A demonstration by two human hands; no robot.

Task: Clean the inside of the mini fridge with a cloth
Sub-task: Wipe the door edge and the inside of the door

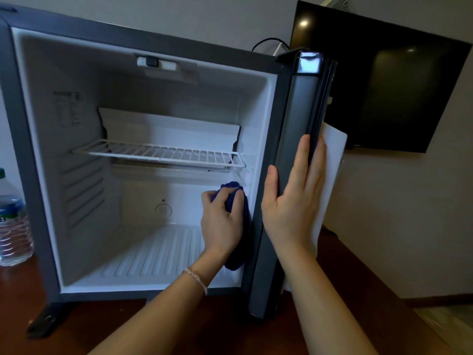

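Dim room with a plain pale wall, a dark flat television (384, 80) mounted at upper right, and a reddish-brown wooden worktop (15, 298) below. On the worktop, the mini fridge (25, 149), dark grey outside, white smooth plastic inside, door (294, 149) swung open to the right. Inside, one white wire shelf (163, 153) with thin parallel bars, ribbed floor, ribbed left wall, nothing stored. Left hand (221, 221) inside the fridge, fingers curled around a dark blue cloth (239, 242), soft and crumpled, pressing it against the right inner wall just below the shelf, the loose end hanging toward the floor. Right hand (294, 196) on the edge of the door, fingers straight and relaxed, thumb on the near side, seemingly steadying it. Cleaning probably under way at the right wall; impossible to tell which surfaces are already wiped; no visible dirt. Likely left: the other walls, floor, shelf. Beside the fridge at far left, a clear ridged plastic water bottle (12, 226).
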